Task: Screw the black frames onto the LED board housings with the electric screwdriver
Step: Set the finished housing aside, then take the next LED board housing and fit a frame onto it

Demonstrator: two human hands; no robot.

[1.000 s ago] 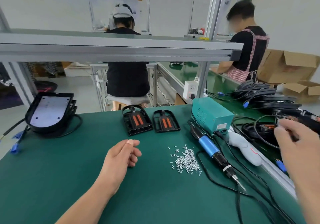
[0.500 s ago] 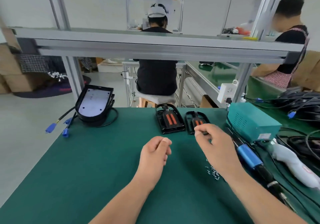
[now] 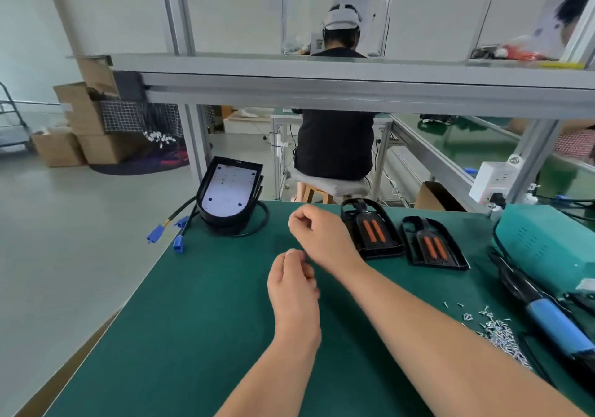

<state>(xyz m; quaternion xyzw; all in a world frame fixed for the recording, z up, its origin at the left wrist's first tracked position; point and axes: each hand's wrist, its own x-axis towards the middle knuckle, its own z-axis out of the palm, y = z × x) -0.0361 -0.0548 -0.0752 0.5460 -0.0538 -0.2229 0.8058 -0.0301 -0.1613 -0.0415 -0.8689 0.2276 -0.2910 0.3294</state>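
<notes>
**Both hands curled over mid-bench, contents unseen**

Head view: the left hand (image 3: 294, 291) is over the middle of the green bench (image 3: 180, 336) with its fingers curled into the palm. Whether it holds anything cannot be told. The right hand (image 3: 318, 239) crosses just beyond it, thumb and forefinger drawn together. Anything pinched there is too small to make out.

Two black frames (image 3: 372, 233) with orange strips lie side by side near the far edge, right of the hands. A stack of LED board housings (image 3: 230, 196) sits tilted at the far left corner, white board showing. Its blue connectors (image 3: 156, 233) hang past the left edge.

The electric screwdriver (image 3: 560, 326) lies at the right edge beside scattered screws (image 3: 495, 329), its tip cut off. A green box (image 3: 547, 246) behind it is also cropped.
</notes>
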